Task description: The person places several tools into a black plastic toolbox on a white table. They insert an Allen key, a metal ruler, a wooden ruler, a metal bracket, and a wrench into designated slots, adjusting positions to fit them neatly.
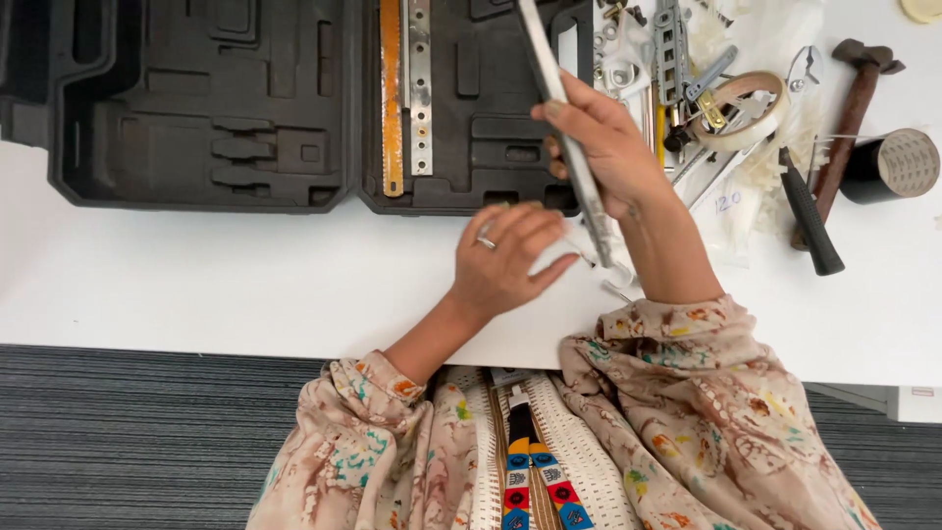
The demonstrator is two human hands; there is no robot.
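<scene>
My right hand (608,147) grips a long flat grey metal bar (559,103), held slanted above the right half of an open black tool case (196,108). The bar's lower end reaches down near the table by my wrist. My left hand (505,260), with a ring on one finger, hovers over the white table (196,285) just in front of the case, fingers spread and holding nothing. An orange saw blade (391,98) and a perforated metal strip (420,88) lie along the case's hinge.
A heap of tools lies at the right: a roll of tape (741,110), a hammer (849,108), a black-handled tool (810,211), a dark tape roll (893,165), pliers and white plastic bags. Grey carpet lies below the table edge.
</scene>
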